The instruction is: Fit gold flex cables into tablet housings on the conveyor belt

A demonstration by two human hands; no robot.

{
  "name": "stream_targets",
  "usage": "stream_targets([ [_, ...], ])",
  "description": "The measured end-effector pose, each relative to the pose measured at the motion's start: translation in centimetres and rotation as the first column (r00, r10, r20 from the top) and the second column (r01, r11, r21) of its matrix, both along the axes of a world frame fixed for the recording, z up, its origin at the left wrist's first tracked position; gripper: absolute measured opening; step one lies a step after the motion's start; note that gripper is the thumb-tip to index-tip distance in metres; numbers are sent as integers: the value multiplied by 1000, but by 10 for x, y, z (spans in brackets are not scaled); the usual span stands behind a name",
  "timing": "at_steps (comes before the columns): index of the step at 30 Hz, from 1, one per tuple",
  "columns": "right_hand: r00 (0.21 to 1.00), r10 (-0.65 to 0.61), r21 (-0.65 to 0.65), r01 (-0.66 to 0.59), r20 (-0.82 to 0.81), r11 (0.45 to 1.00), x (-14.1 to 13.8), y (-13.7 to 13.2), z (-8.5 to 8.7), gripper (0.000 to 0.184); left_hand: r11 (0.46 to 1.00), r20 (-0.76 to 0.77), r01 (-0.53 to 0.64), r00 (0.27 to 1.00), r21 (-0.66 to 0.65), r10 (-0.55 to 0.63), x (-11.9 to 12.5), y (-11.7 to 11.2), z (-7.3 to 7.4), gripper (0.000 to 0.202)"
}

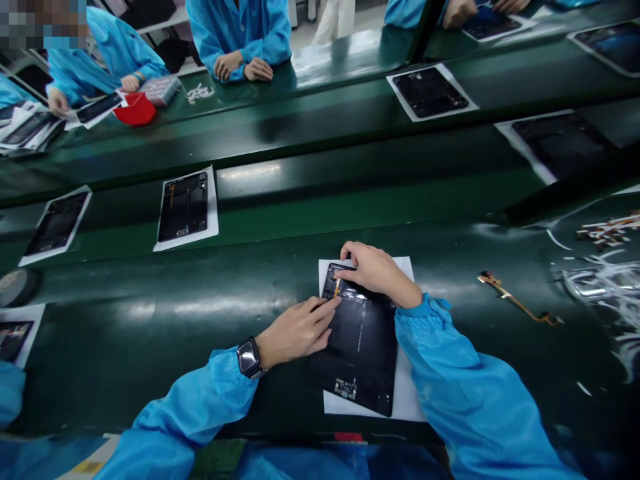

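The dark panel [360,347] was pressed at its left edge by the open left hand [297,330], at its top by the half-curled right hand [377,273], amid bare green bench [150,313].

The near panel [361,347] is black on a white sheet [406,393], over a dark green tabletop [150,313]. Both sleeves [475,393] are bright blue. A red tray [136,110] sits far left.
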State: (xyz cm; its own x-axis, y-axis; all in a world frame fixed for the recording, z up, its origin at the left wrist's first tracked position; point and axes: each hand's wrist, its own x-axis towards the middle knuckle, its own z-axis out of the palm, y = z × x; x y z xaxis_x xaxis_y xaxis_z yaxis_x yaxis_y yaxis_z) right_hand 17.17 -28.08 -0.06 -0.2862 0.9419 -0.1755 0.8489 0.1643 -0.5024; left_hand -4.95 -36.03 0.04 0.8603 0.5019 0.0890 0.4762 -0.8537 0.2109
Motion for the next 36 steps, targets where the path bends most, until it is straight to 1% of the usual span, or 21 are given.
stream_targets([
  [4, 1000, 2, 11, -1, -9, 1000, 0, -1, 1, 26, 1000, -8, 24, 1000, 15, -24, -3, -2, -2, 31],
  [6, 1000, 1, 16, -1, -14, 1000, -1, -1, 1, 25, 1000, 16, 16, 1000, 0, -16, -5, -2, -4, 32],
  [10, 999, 24, 20, -23, -48, 1000, 1, -1, 0, 22, 997, 119, -29, 992, -75, 38, -12, -1, -9, 36],
  [13, 989, 72, -12, -75, -126, 997, 8, 1, 2, 13, 990, 178, -18, 983, -141, 43, -18, 0, -9, 38],
  [14, 985, 86, -20, -90, -151, 996, 11, 1, 4, 13, 987, 188, -8, 981, -159, 38, -19, 1, -9, 37],
  [16, 979, 95, -19, -100, -178, 995, 17, -1, 12, 22, 985, 187, 8, 982, -173, 24, -21, 0, -9, 37],
  [18, 977, 79, -1, -81, -197, 997, 22, -4, 25, 27, 988, 170, 28, 985, -152, -1, -21, -1, -9, 35],
  [20, 969, 46, 1, -48, -242, 999, 26, -11, 42, 26, 992, 138, 37, 990, -121, -20, -19, -3, -10, 35],
  [23, 949, -30, -10, 29, -314, 1000, 28, -28, 69, 23, 997, 93, 44, 995, -65, -38, -15, -7, -11, 34],
  [25, 934, -94, -11, 96, -345, 995, 29, -43, 82, 24, 998, 83, 51, 995, -40, -47, -14, -8, -12, 32],
  [26, 926, -115, -18, 117, -360, 993, 29, -51, 85, 25, 998, 90, 54, 995, -34, -51, -14, -8, -12, 32],
  [28, 910, -140, -53, 129, -390, 990, 29, -67, 85, 28, 998, 133, 57, 990, -39, -51, -17, -8, -15, 32],
  [31, 914, -142, -106, 110, -380, 988, 27, -88, 68, 27, 995, 255, 48, 967, -91, -24, -22, -5, -20, 32],
  [33, 935, -116, -64, 100, -334, 993, 22, -100, 54, 23, 988, 348, 18, 937, -152, 37, -25, -2, -23, 30],
  [36, 969, -42, 70, 61, -245, 996, 9, -112, 35, 17, 975, 435, -36, 891, -221, 132, -27, 1, -24, 32],
])
